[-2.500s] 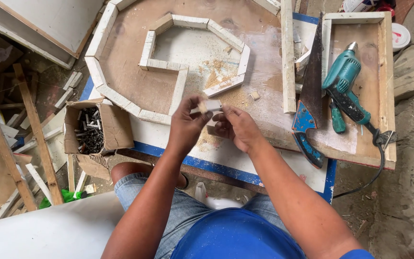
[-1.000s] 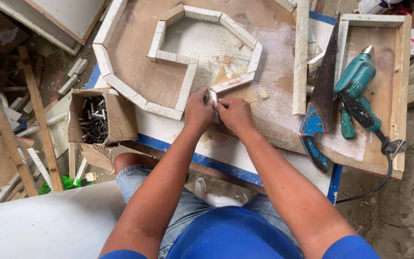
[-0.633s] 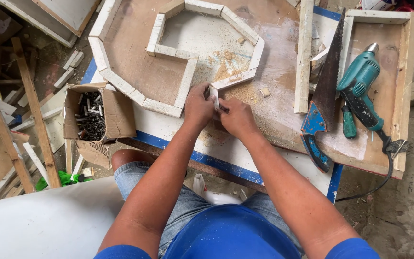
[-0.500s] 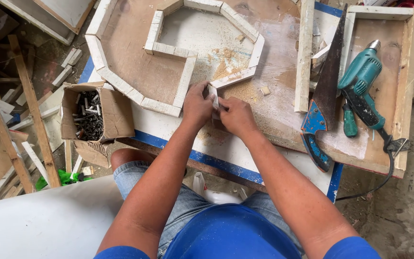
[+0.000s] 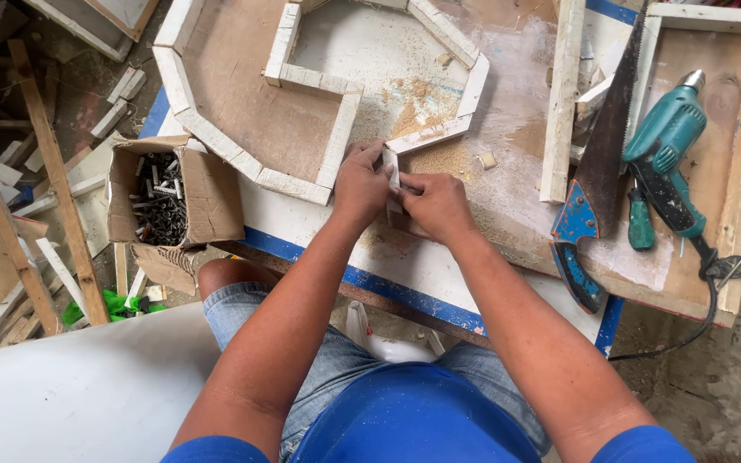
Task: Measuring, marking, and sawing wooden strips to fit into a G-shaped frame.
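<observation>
Since the first earlier frame both hands have slid from the near edge of the worktop (image 5: 439, 283) up to the near end of the angular white wooden frame (image 5: 302, 167), and the small white wood piece (image 5: 392, 171) has turned from lying flat to standing on edge. From the head camera, the left hand (image 5: 360, 182) and right hand (image 5: 436, 202) pinch that one piece between narrow fingers, seemingly to line it up against the frame's open end. One cardboard box of screws (image 5: 165, 201) sits left, and one handsaw (image 5: 598, 184), one teal drill (image 5: 666, 154) and one screwdriver (image 5: 641, 221) lie right.
</observation>
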